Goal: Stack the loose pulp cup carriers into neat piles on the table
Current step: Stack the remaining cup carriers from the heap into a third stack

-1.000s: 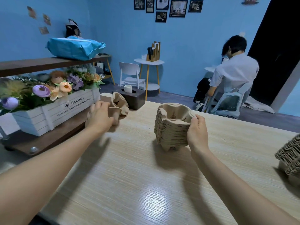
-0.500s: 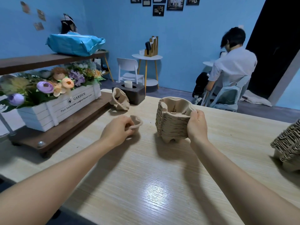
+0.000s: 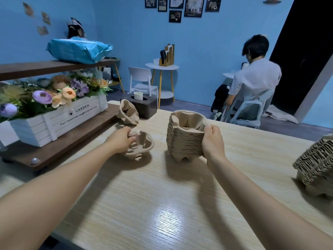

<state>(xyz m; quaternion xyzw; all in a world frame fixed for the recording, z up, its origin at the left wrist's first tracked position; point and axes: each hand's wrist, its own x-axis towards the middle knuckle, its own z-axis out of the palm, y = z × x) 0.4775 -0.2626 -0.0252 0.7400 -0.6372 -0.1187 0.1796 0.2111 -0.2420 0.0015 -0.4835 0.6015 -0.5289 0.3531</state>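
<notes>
Left hand (image 3: 121,139) gripping loose carrier (image 3: 140,147), right hand (image 3: 212,141) clasping stack (image 3: 183,138)

Right pile (image 3: 317,163) cut by edge

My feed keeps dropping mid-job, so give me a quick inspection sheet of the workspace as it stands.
Surface: light wood table, glare patch near the middle.
Job's things: tall carrier pile upright at centre; single carrier left of it, apart; loose carrier tipped on its side at the far edge; second pile leaning at the right edge.
Clutter: dark holder with a white cup; flower box on a low shelf.
Grips: left hand holds the single carrier; right hand grips the tall pile's side.
Cables: nothing seen.
Surroundings: blue walls, framed pictures, white chair, a seated person facing away.
</notes>
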